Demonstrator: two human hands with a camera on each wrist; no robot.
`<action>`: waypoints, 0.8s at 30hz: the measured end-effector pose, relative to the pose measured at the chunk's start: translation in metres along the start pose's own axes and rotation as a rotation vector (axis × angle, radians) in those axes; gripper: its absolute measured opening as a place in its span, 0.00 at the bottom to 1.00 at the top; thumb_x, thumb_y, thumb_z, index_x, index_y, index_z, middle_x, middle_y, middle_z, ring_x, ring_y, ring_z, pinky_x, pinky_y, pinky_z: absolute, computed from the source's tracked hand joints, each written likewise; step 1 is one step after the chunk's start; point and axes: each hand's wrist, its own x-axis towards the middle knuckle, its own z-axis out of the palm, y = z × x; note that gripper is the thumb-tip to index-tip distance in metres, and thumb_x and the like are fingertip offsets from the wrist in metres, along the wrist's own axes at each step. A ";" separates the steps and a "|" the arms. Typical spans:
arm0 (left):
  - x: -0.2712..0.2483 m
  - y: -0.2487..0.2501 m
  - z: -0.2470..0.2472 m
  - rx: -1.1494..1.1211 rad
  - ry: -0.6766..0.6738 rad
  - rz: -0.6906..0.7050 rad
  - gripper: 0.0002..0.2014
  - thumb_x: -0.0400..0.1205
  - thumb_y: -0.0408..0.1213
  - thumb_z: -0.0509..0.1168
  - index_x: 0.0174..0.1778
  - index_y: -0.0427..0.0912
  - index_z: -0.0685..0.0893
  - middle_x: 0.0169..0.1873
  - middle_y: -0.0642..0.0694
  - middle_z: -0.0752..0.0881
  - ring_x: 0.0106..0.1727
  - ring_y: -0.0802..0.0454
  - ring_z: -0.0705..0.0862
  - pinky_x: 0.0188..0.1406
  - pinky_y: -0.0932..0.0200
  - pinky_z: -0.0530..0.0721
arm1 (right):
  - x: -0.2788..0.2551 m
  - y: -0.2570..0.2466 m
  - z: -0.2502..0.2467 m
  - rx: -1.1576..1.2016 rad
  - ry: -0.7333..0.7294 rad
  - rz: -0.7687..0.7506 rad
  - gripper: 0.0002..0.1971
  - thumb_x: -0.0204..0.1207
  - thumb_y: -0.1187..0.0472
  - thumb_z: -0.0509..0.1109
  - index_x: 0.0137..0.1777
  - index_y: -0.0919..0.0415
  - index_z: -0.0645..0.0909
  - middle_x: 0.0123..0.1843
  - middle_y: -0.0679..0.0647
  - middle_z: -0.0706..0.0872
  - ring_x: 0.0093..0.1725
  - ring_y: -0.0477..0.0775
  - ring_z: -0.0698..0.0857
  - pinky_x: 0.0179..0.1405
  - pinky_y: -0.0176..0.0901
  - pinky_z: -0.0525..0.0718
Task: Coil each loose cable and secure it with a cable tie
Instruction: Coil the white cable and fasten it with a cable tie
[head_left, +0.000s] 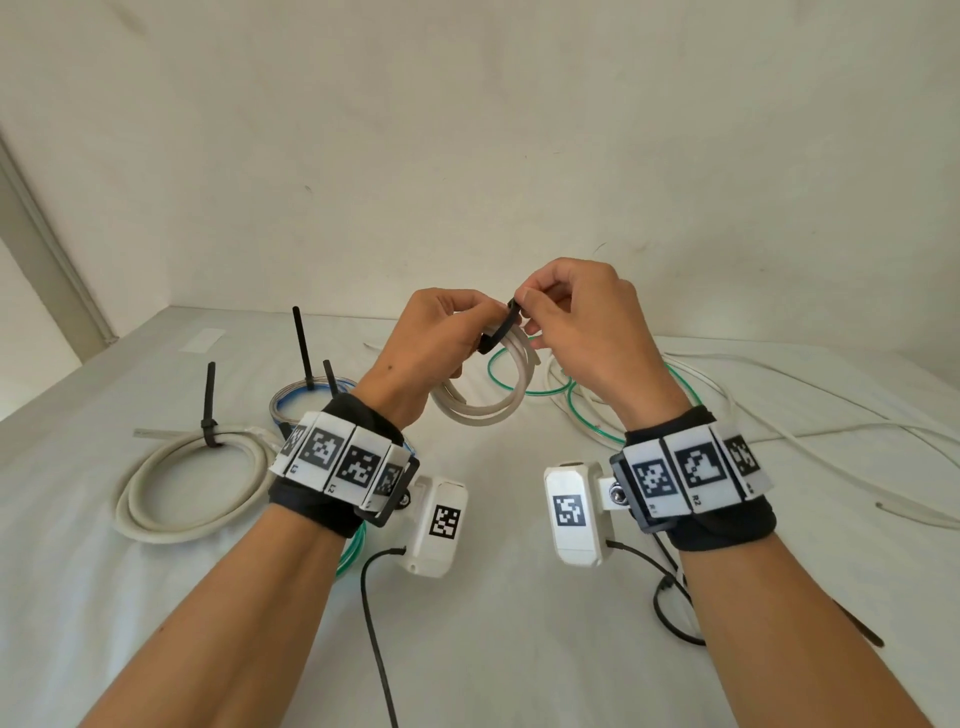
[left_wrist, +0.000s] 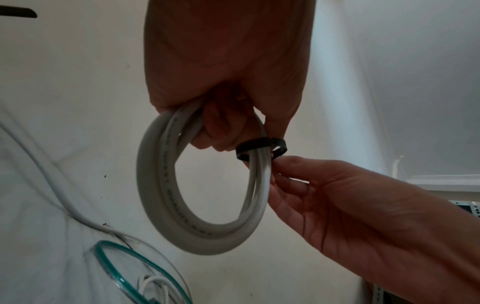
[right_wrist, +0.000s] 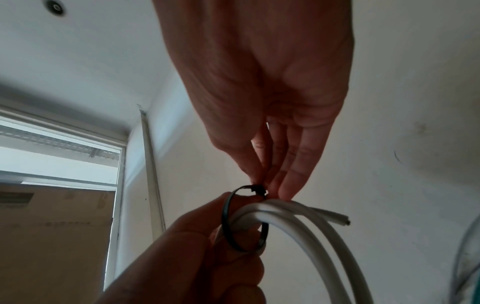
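My left hand (head_left: 441, 338) holds a small coil of white cable (head_left: 483, 405) up above the table, its fingers curled through the coil (left_wrist: 166, 185). A black cable tie (head_left: 501, 327) is looped loosely around the coil's strands (left_wrist: 262, 148). My right hand (head_left: 566, 312) pinches the tie's head end between thumb and fingertips (right_wrist: 257, 190). The tie's loop (right_wrist: 231, 226) stands wide around the cable, whose cut end (right_wrist: 335, 219) sticks out to the right.
On the white table (head_left: 493, 623), at the left, lie a tied white coil (head_left: 187, 488) and a tied blue-grey coil (head_left: 301, 402), black tie tails sticking up. Loose green cable (head_left: 582, 410) and white cable (head_left: 779, 426) lie behind and right. Spare black ties (head_left: 675, 613) rest near my right forearm.
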 end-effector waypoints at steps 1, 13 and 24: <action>0.000 0.001 0.000 -0.015 0.000 -0.011 0.13 0.85 0.36 0.67 0.37 0.37 0.91 0.20 0.54 0.68 0.24 0.56 0.64 0.25 0.62 0.64 | 0.000 0.000 0.001 -0.061 -0.013 -0.020 0.06 0.84 0.61 0.71 0.49 0.59 0.89 0.39 0.47 0.90 0.41 0.49 0.90 0.50 0.45 0.90; 0.002 -0.001 -0.001 -0.112 -0.045 -0.051 0.13 0.87 0.42 0.68 0.55 0.35 0.91 0.23 0.54 0.68 0.23 0.57 0.64 0.24 0.64 0.64 | -0.004 0.004 0.007 -0.344 -0.106 -0.120 0.09 0.92 0.60 0.58 0.58 0.64 0.77 0.52 0.54 0.82 0.48 0.55 0.78 0.37 0.39 0.65; 0.001 -0.001 -0.003 -0.153 -0.096 -0.083 0.09 0.82 0.47 0.75 0.43 0.45 0.87 0.25 0.51 0.64 0.26 0.53 0.59 0.23 0.61 0.59 | -0.006 0.001 0.003 -0.326 -0.096 -0.185 0.05 0.90 0.65 0.58 0.57 0.64 0.75 0.53 0.57 0.80 0.47 0.55 0.77 0.38 0.28 0.73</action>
